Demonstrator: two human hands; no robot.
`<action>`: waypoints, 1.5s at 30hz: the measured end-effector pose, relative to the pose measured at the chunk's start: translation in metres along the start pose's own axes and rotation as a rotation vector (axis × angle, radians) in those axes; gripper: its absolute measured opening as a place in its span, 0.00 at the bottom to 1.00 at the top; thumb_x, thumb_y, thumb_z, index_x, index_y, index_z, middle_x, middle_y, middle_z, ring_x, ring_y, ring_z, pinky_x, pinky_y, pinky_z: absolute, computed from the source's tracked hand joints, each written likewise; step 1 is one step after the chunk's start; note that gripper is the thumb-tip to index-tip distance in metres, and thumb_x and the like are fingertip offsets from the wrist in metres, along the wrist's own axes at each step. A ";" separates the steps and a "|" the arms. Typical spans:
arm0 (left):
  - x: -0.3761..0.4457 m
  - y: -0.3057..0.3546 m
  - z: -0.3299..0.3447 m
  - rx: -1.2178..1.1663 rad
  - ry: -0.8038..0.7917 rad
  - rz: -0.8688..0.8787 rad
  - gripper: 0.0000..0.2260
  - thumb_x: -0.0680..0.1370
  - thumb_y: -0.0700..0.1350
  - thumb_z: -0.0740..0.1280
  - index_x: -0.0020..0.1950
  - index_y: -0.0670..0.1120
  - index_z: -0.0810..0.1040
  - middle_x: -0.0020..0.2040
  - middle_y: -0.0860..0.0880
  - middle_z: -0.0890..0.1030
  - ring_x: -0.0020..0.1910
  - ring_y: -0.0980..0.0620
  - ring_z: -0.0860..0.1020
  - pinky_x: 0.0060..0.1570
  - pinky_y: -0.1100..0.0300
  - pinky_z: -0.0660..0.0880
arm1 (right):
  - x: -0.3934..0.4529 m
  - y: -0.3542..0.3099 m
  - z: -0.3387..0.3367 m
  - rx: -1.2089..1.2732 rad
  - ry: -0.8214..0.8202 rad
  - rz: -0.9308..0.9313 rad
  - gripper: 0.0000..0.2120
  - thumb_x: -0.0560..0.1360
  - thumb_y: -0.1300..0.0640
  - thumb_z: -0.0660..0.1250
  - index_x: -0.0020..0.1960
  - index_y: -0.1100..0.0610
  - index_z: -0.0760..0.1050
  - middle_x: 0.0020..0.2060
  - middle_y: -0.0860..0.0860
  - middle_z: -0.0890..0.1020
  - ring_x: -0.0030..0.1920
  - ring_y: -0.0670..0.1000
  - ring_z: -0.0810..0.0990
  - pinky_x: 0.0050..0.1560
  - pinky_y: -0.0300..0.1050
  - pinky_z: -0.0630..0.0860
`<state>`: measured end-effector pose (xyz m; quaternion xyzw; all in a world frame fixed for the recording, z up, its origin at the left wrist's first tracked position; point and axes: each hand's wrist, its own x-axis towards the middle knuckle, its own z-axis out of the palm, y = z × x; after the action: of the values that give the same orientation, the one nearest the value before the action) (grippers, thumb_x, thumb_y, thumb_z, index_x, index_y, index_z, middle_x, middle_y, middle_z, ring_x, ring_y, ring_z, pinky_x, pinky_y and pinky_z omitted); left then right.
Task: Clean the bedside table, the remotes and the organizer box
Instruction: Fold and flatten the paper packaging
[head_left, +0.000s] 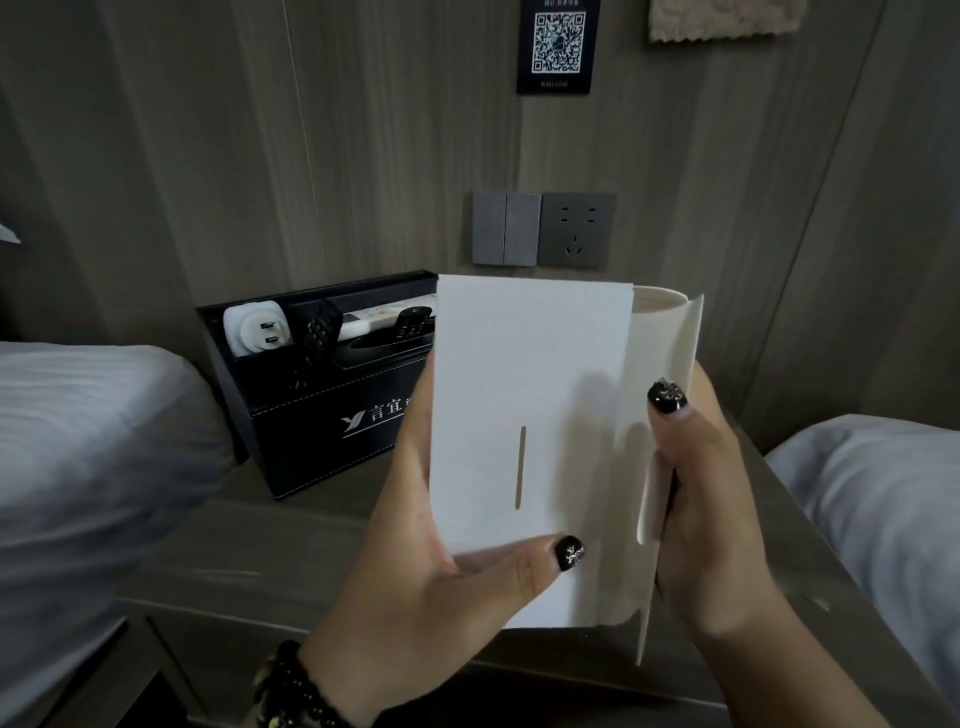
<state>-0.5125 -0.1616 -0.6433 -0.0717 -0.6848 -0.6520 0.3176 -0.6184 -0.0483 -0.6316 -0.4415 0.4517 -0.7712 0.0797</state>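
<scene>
Wooden boards make up the wall (363, 130) at twelve o'clock. A bed with white sheets (88, 457) is seen at nine o'clock, and a second bed (883, 509) at four o'clock. Between them the bedside table (249, 551) is found, low in the middle. A black organizer box (322, 415) is stood on the table at ten o'clock, near the wall. Inside it a white plug (257, 327), a black remote (319, 327) and another dark remote (413, 319) are kept. A folded white card (530, 415) is held up in the middle, in front of the box. The card is gripped by the left hand (415, 561) at six o'clock, with the thumb pressed on its front. Its right flap is pinched by the right hand (711, 519) at four o'clock. A grey switch (505, 228) and socket (576, 230) are fixed on the wall at twelve o'clock, with a black code sign (558, 47) above them.
</scene>
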 end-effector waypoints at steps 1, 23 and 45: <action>0.000 0.000 0.001 -0.010 0.011 0.012 0.44 0.66 0.30 0.72 0.75 0.53 0.57 0.66 0.57 0.76 0.64 0.59 0.75 0.49 0.65 0.78 | -0.001 0.000 0.001 -0.002 0.002 -0.009 0.25 0.72 0.47 0.59 0.63 0.61 0.69 0.49 0.52 0.81 0.50 0.51 0.82 0.45 0.42 0.79; 0.002 -0.001 0.007 -0.126 0.041 -0.155 0.27 0.70 0.40 0.74 0.66 0.54 0.72 0.58 0.51 0.83 0.57 0.52 0.81 0.50 0.63 0.78 | 0.005 -0.007 -0.002 -0.005 -0.039 0.022 0.24 0.75 0.59 0.62 0.70 0.54 0.62 0.55 0.49 0.80 0.54 0.47 0.81 0.47 0.39 0.78; 0.007 0.002 -0.018 -0.377 0.185 -0.353 0.20 0.75 0.46 0.68 0.68 0.52 0.73 0.63 0.48 0.80 0.60 0.45 0.79 0.52 0.46 0.79 | 0.004 -0.020 -0.020 -0.347 -0.367 0.075 0.38 0.66 0.60 0.74 0.73 0.58 0.64 0.75 0.47 0.63 0.68 0.44 0.72 0.59 0.46 0.78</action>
<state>-0.5113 -0.1805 -0.6387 0.0509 -0.5213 -0.8169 0.2415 -0.6309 -0.0262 -0.6177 -0.5638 0.5716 -0.5856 0.1120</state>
